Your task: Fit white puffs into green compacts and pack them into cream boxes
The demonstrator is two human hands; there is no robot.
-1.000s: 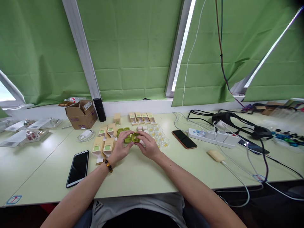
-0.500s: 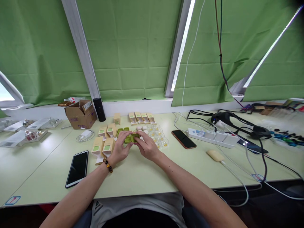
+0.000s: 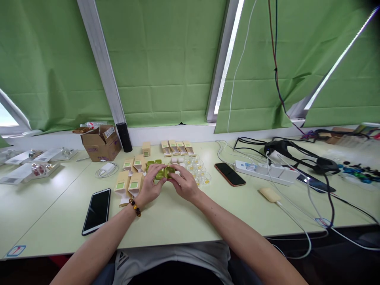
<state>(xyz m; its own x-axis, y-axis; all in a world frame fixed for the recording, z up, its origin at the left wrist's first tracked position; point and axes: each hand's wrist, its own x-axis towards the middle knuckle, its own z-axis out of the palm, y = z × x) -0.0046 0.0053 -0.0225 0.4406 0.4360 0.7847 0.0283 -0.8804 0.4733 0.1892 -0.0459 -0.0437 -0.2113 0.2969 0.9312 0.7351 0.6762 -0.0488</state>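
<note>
In the middle of the table, a small green square container (image 3: 169,172) is held between my two hands. My left hand (image 3: 151,186) closes on it from the left, with a beaded bracelet at the wrist. From the right, my right hand (image 3: 185,184) grips it with thumb and fingers. More green containers (image 3: 154,162) lie just behind, partly hidden by my fingers. Several small tan cartons (image 3: 135,182) with raised flaps stand at my left hand. Clear plastic pieces with yellow centres (image 3: 205,177) are grouped beyond my right hand, near some pale small pieces (image 3: 177,160).
More tan cartons (image 3: 178,148) stand at the back. Phones lie left (image 3: 96,211) and right (image 3: 230,173). A brown cardboard box (image 3: 101,143) and black cylinder (image 3: 124,137) stand back left. On the right are a power strip (image 3: 264,171), a black headset (image 3: 299,156) and loose cables.
The green container has tilted slightly between my fingers, so more of its hollow shows. My hands stay in nearly the same place.
</note>
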